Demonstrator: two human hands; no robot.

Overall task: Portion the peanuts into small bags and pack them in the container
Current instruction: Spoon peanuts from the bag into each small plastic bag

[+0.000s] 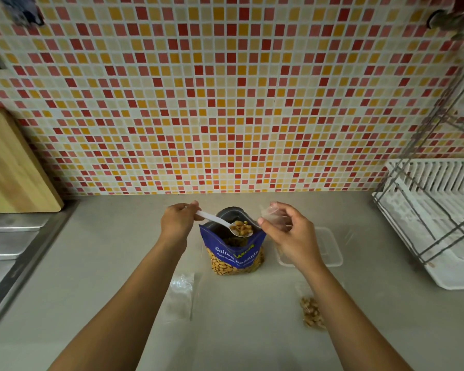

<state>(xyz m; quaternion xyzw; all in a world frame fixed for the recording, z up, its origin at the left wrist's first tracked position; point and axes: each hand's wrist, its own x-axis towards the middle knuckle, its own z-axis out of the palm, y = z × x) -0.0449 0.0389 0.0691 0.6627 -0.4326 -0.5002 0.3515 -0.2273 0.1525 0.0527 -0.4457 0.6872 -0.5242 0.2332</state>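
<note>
For filling, 1 small bag [275,216] is pinched by the right hand [288,235] beside the spoon [220,223] gripped by the left hand [178,223].

a wooden cutting board [14,162] leans on the mosaic-tiled wall [225,89] (left), a white dish rack [434,210] stands right.

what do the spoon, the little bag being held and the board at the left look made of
Spoon: probably plastic, plain white, thin, faintly glossy.
Small bag: thin clear plastic film, see-through and creased.
Board: likely wood, pale, matt, with visible grain lines.
</note>
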